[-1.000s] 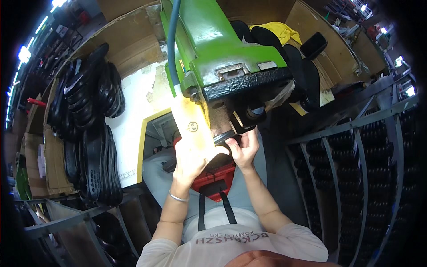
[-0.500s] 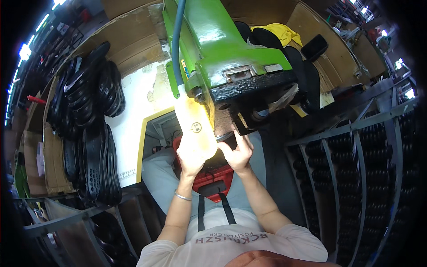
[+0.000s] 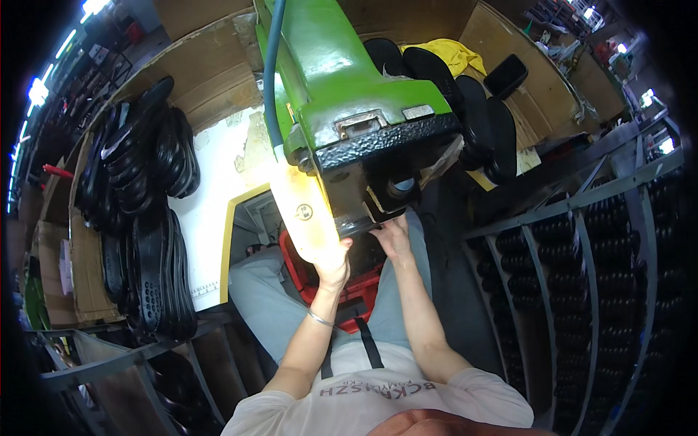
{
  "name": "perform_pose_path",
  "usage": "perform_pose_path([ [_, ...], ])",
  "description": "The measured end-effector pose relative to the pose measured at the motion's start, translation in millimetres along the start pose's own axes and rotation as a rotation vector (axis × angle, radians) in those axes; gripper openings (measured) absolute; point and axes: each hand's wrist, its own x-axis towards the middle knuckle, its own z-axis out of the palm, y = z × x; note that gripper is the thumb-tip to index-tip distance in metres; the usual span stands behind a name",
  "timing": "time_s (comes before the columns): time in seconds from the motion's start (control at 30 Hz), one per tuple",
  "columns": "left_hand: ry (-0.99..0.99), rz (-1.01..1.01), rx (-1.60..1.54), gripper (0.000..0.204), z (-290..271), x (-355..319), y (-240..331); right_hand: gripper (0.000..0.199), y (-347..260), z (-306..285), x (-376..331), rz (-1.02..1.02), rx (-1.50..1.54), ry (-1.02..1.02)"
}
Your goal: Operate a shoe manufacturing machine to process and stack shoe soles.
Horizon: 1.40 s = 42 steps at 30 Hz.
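The green machine (image 3: pixel 356 73) stands in front of me with its black head (image 3: pixel 392 156) over my hands. A glowing lamp (image 3: pixel 302 203) on a blue-grey hose hangs at its left side. My left hand (image 3: pixel 334 267) is just below the lamp's lower end, thumb raised, its fingers mostly hidden by the lamp and glare. Close under the black head, my right hand (image 3: pixel 396 238) has its fingers bent up against the edge of a dark flat piece (image 3: pixel 358 228). Most of that piece is hidden by the machine, so its kind cannot be told.
Black shoe soles (image 3: pixel 156 269) are piled on the white table (image 3: pixel 207 211) at left, with cardboard walls (image 3: pixel 211 76) behind. More black soles (image 3: pixel 476 109) and a yellow cloth (image 3: pixel 454 54) lie at right. A metal rack (image 3: pixel 531 247) is packed with dark pieces. Something red (image 3: pixel 309 291) sits between my legs.
My view has shifted, so the machine appears a little further left. My right hand has moved in closer beneath the black head. The left hand has come slightly right, showing its thumb beside the lamp.
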Motion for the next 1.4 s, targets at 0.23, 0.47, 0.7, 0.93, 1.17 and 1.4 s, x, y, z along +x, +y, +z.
perform_pose_path([
  [0.23,-0.114,0.056,0.479,0.028,-3,0,1,0.061,-75,20,-9,-0.469,-0.571,0.351],
  [0.47,-0.38,0.157,0.648,0.046,5,22,77,0.07,-129,67,-26,-0.735,-0.937,0.282],
  [0.7,-0.088,0.056,0.332,0.037,-27,30,119,0.073,-108,100,-40,-0.749,-0.941,0.046],
  [0.93,-0.281,0.056,0.375,0.048,-6,36,135,0.073,-114,85,-30,-0.768,-0.828,0.008],
  [1.17,-0.202,0.41,0.778,0.025,59,35,95,0.072,-151,43,-16,-0.899,-0.82,0.129],
  [1.4,-0.202,0.385,0.748,0.021,30,33,97,0.072,-144,59,-20,-0.816,-0.838,0.087],
])
